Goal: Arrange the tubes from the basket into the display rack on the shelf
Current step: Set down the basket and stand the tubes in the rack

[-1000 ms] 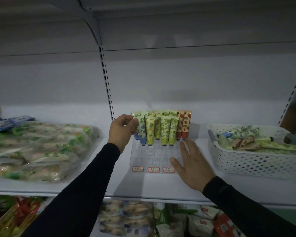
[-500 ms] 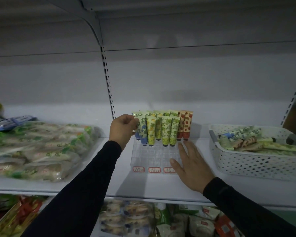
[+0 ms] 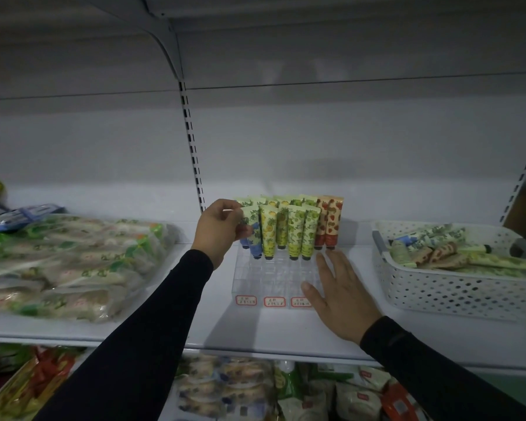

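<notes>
**Blue-capped tube being seated at the rack's left end**

Far left on the shelf (image 3: 152, 329), a heap of clear-wrapped food packs (image 3: 67, 262) is seen, well apart from the action. Next across, the left hand (image 3: 219, 230) is curled, its fingertips pinched on the crimped top of a blue-capped floral tube (image 3: 254, 235), which is held upright, cap down, at the left end of the clear display rack (image 3: 274, 275). Whether its cap is fully seated in a slot cannot be told. Beside it, yellow and green tubes (image 3: 289, 230) are stood in two back rows, with two red strawberry tubes (image 3: 330, 221) closing the line on the right. The rack's front rows are seen empty, three price labels (image 3: 274, 301) fixed along its front edge.

The right hand (image 3: 339, 290) is laid flat, fingers spread, against the rack's right front corner, and looks to be bracing it. Further right, the white perforated basket (image 3: 456, 296) is seen with many tubes lying in it, so the job is judged far from finished.

Risks, as judged: if the blue-capped tube is let go before the cap is caught in its slot, it could be tipped into its yellow neighbour and the row toppled. If the bracing hand is lifted early, the light rack might be pushed back along the shelf.
</notes>
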Motion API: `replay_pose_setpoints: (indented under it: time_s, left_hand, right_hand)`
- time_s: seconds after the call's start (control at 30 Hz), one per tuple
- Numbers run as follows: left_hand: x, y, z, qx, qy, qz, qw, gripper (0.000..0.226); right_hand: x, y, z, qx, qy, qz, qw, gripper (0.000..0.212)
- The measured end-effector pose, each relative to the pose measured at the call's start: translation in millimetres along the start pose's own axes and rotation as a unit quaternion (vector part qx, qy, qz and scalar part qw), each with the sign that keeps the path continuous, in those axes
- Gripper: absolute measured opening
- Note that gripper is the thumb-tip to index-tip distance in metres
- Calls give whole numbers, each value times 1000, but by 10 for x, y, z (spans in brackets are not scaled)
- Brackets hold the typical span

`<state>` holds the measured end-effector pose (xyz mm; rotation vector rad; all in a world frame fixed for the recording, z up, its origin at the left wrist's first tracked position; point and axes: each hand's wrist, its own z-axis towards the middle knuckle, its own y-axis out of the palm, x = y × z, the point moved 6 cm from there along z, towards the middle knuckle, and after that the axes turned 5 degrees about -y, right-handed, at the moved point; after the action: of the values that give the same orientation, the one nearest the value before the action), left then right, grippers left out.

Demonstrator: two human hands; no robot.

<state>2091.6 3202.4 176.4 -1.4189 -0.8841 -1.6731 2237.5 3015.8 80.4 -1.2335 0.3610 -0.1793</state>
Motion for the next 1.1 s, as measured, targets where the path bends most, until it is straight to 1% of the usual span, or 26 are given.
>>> replay_pose_setpoints:
  time_s: [0.17, 0.2, 0.27, 0.3, 0.4, 0.47, 0.6, 0.83, 0.97, 1.1]
  left_hand:
    - [45, 47, -29, -19, 58, 72, 996, 28]
    - [59, 60, -52, -26, 67, 83, 994, 27]
    - [79, 94, -88, -32, 81, 122, 989, 17]
    - [88, 107, -96, -28, 90, 160, 983, 12]
    - [121, 139, -83, 9, 135, 286, 949, 24]
    - [137, 158, -96, 30, 157, 317, 935, 27]
    - [137, 166, -122, 48, 187, 348, 918, 28]
    - [162, 174, -146, 75, 194, 374, 904, 30]
    - [154, 199, -168, 89, 199, 360, 907, 29]
    - [148, 214, -170, 66, 201, 336, 918, 32]
  right_hand:
    - [2, -7, 0, 3, 0, -1, 1000, 119]
    - [2, -5, 4, 4, 1, -2, 1000, 119]
    - [5, -3, 6, 7, 1, -8, 1000, 118]
    - [4, -3, 6, 7, 0, -10, 1000, 118]
    - [7, -4, 1, 11, -2, -10, 1000, 116]
    - [10, -2, 1, 11, -1, -12, 1000, 115]
    - [12, 9, 1, 13, -1, -5, 1000, 115]
    - [17, 7, -3, 12, -1, -7, 1000, 113]
    - [18, 9, 0, 14, 0, -11, 1000, 112]
    - [17, 9, -2, 15, -2, -8, 1000, 113]
